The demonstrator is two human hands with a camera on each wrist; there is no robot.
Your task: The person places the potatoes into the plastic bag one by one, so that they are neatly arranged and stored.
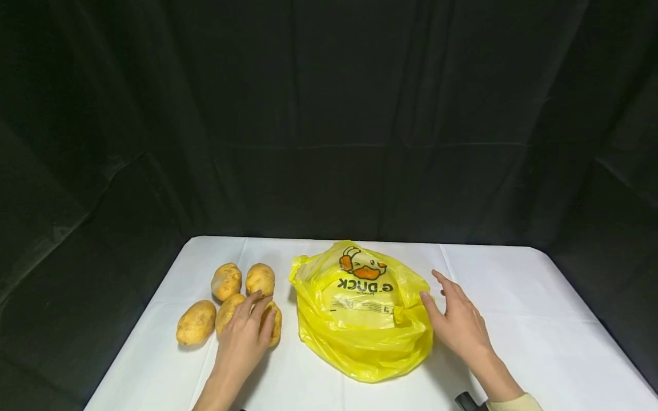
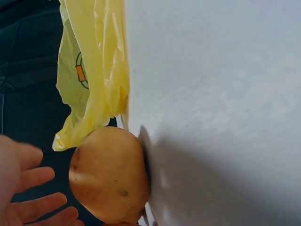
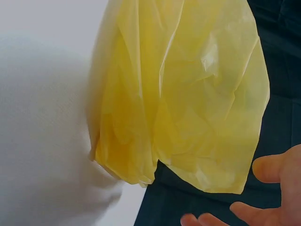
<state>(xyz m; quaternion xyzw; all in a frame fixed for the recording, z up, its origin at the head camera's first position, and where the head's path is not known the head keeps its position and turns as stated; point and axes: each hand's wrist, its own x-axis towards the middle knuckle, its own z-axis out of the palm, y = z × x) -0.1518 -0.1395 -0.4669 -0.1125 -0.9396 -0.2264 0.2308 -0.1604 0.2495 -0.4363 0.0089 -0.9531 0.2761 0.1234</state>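
Several potatoes lie on the left of the table. My left hand (image 1: pixel 244 333) hovers over the nearest potato (image 1: pixel 275 325), partly covering it in the head view. In the left wrist view the fingers (image 2: pixel 40 207) are spread, with a gap between them and the potato (image 2: pixel 110 174). A yellow plastic bag (image 1: pixel 360 342) with a duck print stands mid-table, its mouth spread. Beside the bag's right edge is my right hand (image 1: pixel 459 325), thumb and fingers apart and holding nothing. The right wrist view shows the bag's side (image 3: pixel 207 117) close to that hand's thumb (image 3: pixel 268 168).
A far-left potato (image 1: pixel 196 323) sits near two others at the back, one potato (image 1: pixel 226 281) and another potato (image 1: pixel 260 279). The white cloth-covered table (image 1: pixel 534 331) has a dark curtain (image 1: pixel 334 114) behind it and at both sides.
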